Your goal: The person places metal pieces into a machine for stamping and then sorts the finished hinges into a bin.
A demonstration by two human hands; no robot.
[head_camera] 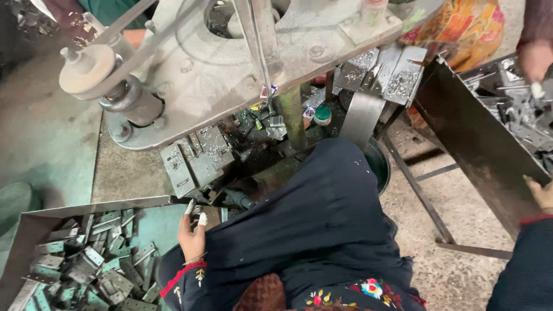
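My left hand (192,233), with white tape on its fingertips, reaches forward from a dark sleeve with red trim. Its fingers are stretched out and apart beside a small flat metal plate (213,216), at the corner of a grey tray (34,227) heaped with several hinge plates (95,270). Only part of my right hand (541,193) shows at the right edge, resting against the lower rim of a dark metal tray (478,138). Its fingers are cut off by the frame. My dark-clothed lap (322,230) fills the middle.
A grey press machine (230,63) with a round handle (86,69) stands ahead, with hinge plates (196,158) stacked on its base. Another person's hand (536,57) reaches into the right tray of metal parts (518,109). A steel chute (360,118) leads down to a dark bucket (380,164).
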